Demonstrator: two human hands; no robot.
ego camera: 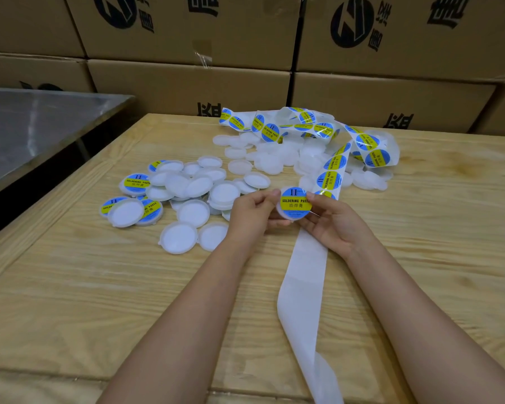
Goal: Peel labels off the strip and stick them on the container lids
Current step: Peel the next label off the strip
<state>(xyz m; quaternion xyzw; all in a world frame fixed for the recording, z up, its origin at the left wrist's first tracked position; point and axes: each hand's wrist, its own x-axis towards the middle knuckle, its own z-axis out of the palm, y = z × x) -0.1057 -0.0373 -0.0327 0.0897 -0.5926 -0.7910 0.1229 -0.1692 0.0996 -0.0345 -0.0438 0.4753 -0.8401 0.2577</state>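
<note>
Left hand: I see my left hand [252, 209] pinching the near-left edge of a white lid [289, 215], thumb on top, fingers curled beneath.
Right hand: my right hand [333, 220] closes on the lid's right side, thumb tip pressed at the rim of the label [295, 203].
Label: round, blue and yellow, reading "SOLDERING PASTE", lying flat across the held lid's face.
Strip: the label strip [331, 173] runs from a tangled heap at the far side of the wooden table [70, 287], passes under my right hand, and trails toward me as bare white backing [301, 301].
Lids: a loose pile [193, 185] left of my hands, a few already labelled at its left edge; a second unlabelled pile [274, 158] lies under the tangled strip.
Backdrop: stacked cardboard cartons [187, 80].
</note>
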